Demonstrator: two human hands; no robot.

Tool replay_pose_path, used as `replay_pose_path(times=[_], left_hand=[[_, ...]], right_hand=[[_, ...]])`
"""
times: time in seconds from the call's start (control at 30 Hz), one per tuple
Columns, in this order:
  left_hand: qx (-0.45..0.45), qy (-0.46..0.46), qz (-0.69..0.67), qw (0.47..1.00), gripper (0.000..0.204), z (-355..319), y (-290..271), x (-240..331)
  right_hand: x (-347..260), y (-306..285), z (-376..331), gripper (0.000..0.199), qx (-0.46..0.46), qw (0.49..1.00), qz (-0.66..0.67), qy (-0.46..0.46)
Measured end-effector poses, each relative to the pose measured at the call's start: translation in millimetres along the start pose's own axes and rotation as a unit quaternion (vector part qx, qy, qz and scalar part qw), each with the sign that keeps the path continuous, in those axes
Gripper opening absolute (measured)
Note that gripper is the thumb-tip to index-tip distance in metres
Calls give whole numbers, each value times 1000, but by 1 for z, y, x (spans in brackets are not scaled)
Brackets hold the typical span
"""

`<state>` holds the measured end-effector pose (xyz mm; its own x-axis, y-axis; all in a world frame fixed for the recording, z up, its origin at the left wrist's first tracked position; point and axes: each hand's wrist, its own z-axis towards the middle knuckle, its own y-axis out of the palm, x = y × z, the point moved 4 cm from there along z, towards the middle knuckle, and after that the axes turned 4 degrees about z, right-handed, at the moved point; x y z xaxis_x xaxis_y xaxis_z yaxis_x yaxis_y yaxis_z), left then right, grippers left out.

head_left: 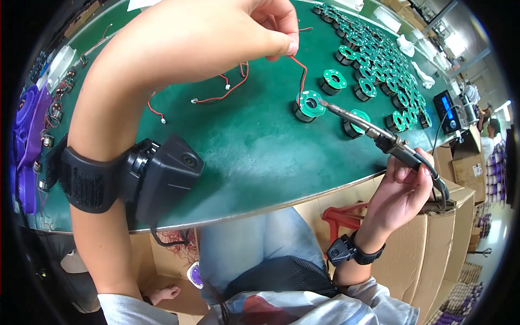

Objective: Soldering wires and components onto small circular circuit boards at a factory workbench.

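On green bench, ring-shaped coils

Green worktable; cardboard boxes; bright windows

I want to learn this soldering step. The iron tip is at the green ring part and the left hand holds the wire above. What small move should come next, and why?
Probably lower the red wire end onto the green ring part, since the soldering iron tip already rests there.

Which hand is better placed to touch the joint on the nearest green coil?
Right. The right hand holds the soldering iron, tip at the green coil; the left hand pinches the red wire above.
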<state>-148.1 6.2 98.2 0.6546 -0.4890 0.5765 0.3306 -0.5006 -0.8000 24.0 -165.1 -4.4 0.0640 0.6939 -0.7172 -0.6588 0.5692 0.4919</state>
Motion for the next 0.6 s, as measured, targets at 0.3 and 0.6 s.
replay_pose_path(times=[0.3,0.6], left_hand=[[28,34,-10,999,16,-4,2,1],[3,44,8,999,15,-2,1,3]], right_hand=[[3,12,-4,28,-16,999,-28,7],[3,12,-3,24,-7,999,-39,-5]])
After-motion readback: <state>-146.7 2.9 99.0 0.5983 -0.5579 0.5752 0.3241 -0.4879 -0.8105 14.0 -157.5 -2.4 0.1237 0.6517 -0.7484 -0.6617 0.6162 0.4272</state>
